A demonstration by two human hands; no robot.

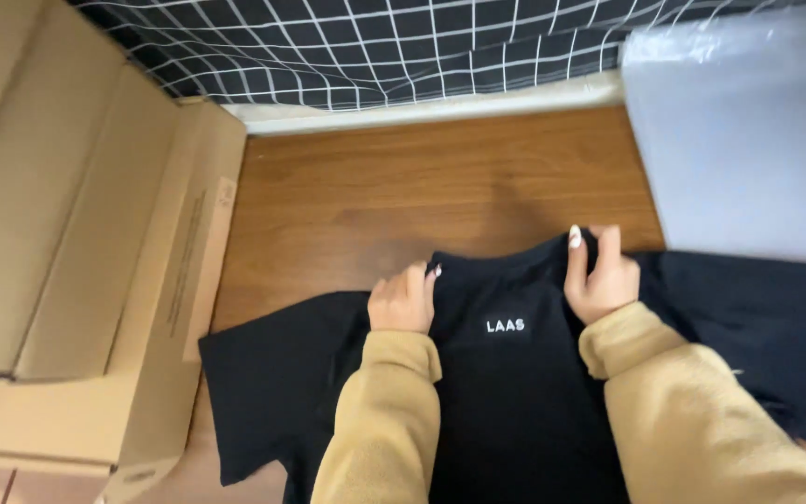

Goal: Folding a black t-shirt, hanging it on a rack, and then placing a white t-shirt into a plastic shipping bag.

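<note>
Where the wooden table [375, 187] meets the far edge, a dark checked fabric [375, 47] lies along it. Open cardboard boxes [76, 261] occupy the left side; a stack of clear plastic bags [748, 131] occupies the upper right. A black T-shirt [515, 392] with small white lettering lies flat on the near half of the table, sleeves spread to both sides. The left hand [403, 299], fingers curled closed, pinches the shirt's top edge left of the lettering. The right hand [601, 275], likewise closed, grips the same edge to the right. Both arms wear tan sleeves [384, 420].
</note>
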